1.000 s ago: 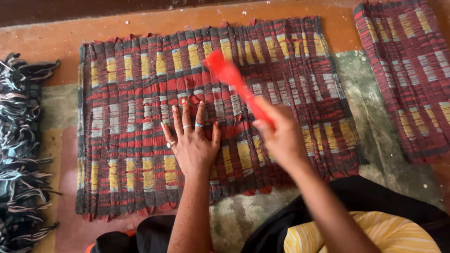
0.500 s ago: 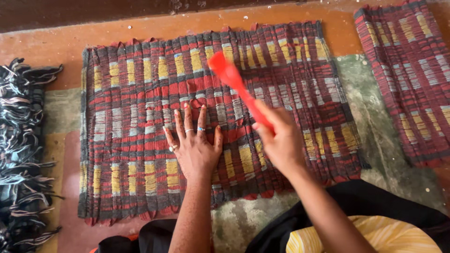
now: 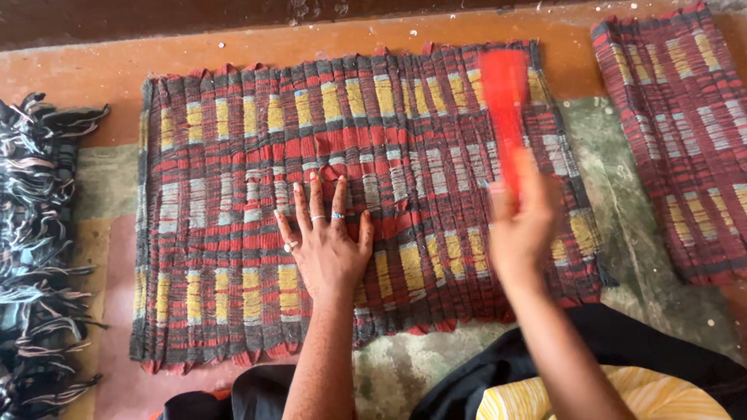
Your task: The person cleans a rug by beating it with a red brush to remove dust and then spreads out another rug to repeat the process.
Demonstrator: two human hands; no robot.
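A woven mat (image 3: 233, 155) of red, grey and yellow cloth strips lies flat on the floor in front of me. My left hand (image 3: 325, 237) presses flat on its middle, fingers spread, with rings on them. My right hand (image 3: 523, 229) is blurred by motion and grips a red flat-headed tool (image 3: 504, 101) by its handle, the head raised over the mat's upper right part.
A second mat (image 3: 685, 132) of the same weave lies at the right. A heap of dark cloth strips (image 3: 39, 257) sits at the left edge. The painted floor (image 3: 622, 202) is orange and worn green. My lap in black and yellow cloth (image 3: 622, 389) fills the bottom right.
My right hand has swung the red tool from the mat's centre over to its upper right. My left hand stays pressed in the same place.
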